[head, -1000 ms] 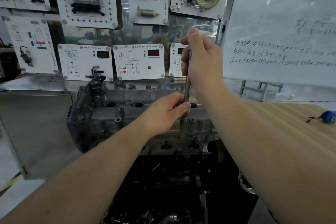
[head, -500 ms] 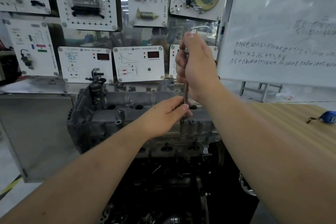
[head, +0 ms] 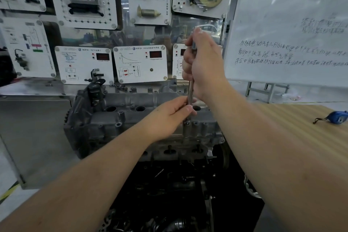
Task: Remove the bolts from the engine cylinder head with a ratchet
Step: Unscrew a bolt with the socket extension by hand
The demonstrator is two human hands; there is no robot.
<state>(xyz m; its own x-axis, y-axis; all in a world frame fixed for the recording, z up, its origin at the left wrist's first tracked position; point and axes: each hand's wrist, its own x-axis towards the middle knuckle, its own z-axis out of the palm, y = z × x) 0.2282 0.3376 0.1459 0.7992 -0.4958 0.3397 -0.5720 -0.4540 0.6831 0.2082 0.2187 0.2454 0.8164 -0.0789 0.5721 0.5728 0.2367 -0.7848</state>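
Note:
A grey aluminium cylinder head [head: 131,118] sits on top of a dark engine block in the middle of the head view. A slim steel ratchet tool [head: 190,90] stands upright over a bolt [head: 187,123] near the head's right front edge. My right hand [head: 204,64] grips the tool's upper end, fingers wrapped round it. Lower down, my left hand [head: 169,117] pinches the shaft just above the bolt. The tool's tip is partly hidden by my left fingers.
Behind the engine stands a wall of white training panels [head: 140,64]. A whiteboard [head: 291,24] with handwriting leans at the right. A wooden table [head: 301,137] lies to the right with a blue tape measure [head: 337,117] on it. A metal cabinet [head: 33,137] stands at left.
My right hand has shifted slightly left and lower with the tool's top end. My left hand stays on the shaft near the bolt.

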